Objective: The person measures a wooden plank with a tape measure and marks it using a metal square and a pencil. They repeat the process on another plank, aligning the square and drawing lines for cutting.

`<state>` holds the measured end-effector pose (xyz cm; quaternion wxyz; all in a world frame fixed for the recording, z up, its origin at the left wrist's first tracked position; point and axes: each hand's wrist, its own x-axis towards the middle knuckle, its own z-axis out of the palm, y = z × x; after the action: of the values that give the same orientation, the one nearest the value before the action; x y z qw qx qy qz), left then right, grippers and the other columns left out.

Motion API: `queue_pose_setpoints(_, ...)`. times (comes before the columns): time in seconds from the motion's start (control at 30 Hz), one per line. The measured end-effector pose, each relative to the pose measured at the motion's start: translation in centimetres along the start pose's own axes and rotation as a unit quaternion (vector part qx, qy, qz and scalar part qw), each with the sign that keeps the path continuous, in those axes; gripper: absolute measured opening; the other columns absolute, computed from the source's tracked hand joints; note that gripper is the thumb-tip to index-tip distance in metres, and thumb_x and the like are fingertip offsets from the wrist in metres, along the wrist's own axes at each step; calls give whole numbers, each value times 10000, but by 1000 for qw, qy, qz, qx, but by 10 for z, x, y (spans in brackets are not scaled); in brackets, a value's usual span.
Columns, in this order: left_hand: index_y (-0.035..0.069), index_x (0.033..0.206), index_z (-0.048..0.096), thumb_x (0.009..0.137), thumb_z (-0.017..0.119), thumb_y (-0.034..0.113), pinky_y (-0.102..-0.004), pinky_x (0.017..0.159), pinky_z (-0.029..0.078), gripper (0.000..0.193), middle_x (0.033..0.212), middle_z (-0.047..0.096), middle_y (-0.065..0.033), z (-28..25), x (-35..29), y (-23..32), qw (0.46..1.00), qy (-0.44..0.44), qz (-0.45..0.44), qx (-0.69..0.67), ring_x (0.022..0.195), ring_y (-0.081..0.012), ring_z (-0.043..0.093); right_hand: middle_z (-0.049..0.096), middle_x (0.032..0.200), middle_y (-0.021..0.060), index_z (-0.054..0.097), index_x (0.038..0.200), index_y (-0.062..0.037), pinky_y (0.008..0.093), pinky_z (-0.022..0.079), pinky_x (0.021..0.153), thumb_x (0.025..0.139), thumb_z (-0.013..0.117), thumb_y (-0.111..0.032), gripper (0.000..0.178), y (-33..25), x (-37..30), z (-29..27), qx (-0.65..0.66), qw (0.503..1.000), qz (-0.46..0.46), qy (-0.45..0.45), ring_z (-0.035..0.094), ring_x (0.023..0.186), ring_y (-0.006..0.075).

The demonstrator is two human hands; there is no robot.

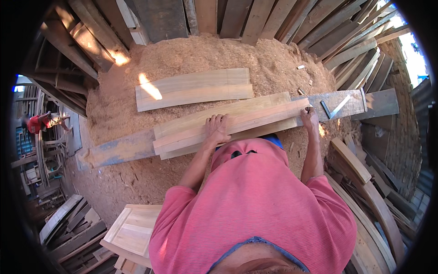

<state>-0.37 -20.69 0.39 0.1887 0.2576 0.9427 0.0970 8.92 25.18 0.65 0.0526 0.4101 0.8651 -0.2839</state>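
A narrow wooden strip [255, 121] lies lengthwise over wider pale boards. One board [269, 101] shows along its far side and another [287, 124] along its near side. My left hand [217, 129] grips the strip left of its middle, fingers over the far side and thumb toward me. At the strip's right end my right hand [310, 118] is closed, fingertips against the wood; what it pinches, if anything, is hidden. Beneath the stack runs a long worn plank [125, 148]. Right of my right hand, a try square [335, 108] rests on this support.
Beyond the stack, pale boards [194, 89] lie on sawdust [196, 52]. Timber [260, 20] leans along the far side. More lumber [365, 205] is piled at the right. A panelled wooden piece [132, 230] stands near my left elbow. A person in red [39, 123] is far left.
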Motion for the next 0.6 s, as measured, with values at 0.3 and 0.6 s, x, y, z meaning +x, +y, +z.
queue_pose_setpoints(0.3,160,1587,488,628,910,386,-511,1172,378,1071,1485,571,-106,-5,6,1,999,-46,-5,-4,1409,-321,499,731,1339,315,587,1519,-21,520,539,1081,960,735,-425,705,30,7,7,31,997,58,37,697,1286,467)
queue_pose_setpoints(0.6,144,1550,529,618,907,368,-502,1148,413,1031,1454,601,-124,-9,1,4,1000,-3,9,-3,1364,-334,532,672,1420,358,487,1612,-11,513,508,1140,999,730,-428,780,35,16,25,63,995,59,40,655,1345,494)
